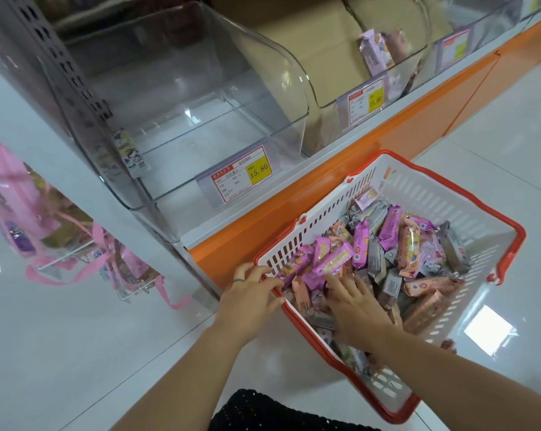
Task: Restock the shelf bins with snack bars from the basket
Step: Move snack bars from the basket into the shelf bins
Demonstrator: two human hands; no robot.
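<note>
Pink bags (20, 213) far left. Clear bin (182, 119) upper centre, price tag (241, 174) on front. Left hand (250, 303) lower centre, fingers curled over the red rim of the basket (434, 194). Right hand (353, 306) inside basket, palm down, fingers spread flat on snack bars (390, 227), gripping none. Second bin (325, 126) upper right, few bars inside.

Bright, even light falls from above; shadows are faint and soft; a hard white glare patch sits on the glossy floor (487, 329) at the right, a smaller one at the left edge; small highlights glint on the clear bin (272, 98); wide-angle distortion bows the orange shelf edge (387, 150); fine detail is soft, and the pink bags (30, 213) at the left are smeared.
</note>
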